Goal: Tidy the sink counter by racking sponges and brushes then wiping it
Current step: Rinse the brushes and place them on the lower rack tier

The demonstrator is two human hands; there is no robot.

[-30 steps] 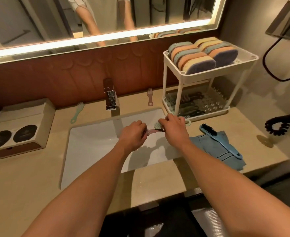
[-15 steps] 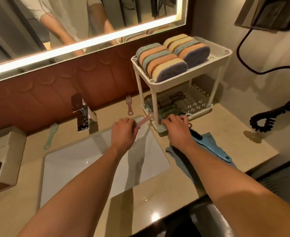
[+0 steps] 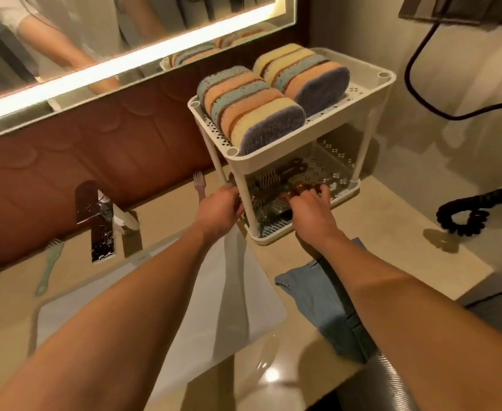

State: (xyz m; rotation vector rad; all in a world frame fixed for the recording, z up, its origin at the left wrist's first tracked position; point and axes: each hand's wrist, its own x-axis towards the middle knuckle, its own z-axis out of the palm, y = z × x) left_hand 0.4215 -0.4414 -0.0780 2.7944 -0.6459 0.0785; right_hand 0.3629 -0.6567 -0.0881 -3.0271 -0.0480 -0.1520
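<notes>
A white two-tier rack (image 3: 276,157) stands at the counter's back right. Several sponges (image 3: 255,111) stand on edge on its top tier, and several brushes (image 3: 270,180) lie on its lower tier. My right hand (image 3: 310,213) reaches into the lower tier, fingers curled over a pinkish brush (image 3: 291,193) there. My left hand (image 3: 218,210) is curled beside the rack's front-left post; what it holds is hidden. A green brush (image 3: 48,264) lies left of the faucet. A pink brush (image 3: 199,188) lies by the back wall. A blue cloth (image 3: 329,310) lies crumpled under my right forearm.
The white sink basin (image 3: 143,315) is below my left arm, with the chrome faucet (image 3: 98,223) behind it. A black coiled cord (image 3: 475,213) rests on the counter at far right. The mirror and brown backsplash bound the back; the counter's front edge is near me.
Both hands moved from over the sink to the rack's lower tier. The pink brush left my left hand's visible grip and shows under my right fingers. The view swung right.
</notes>
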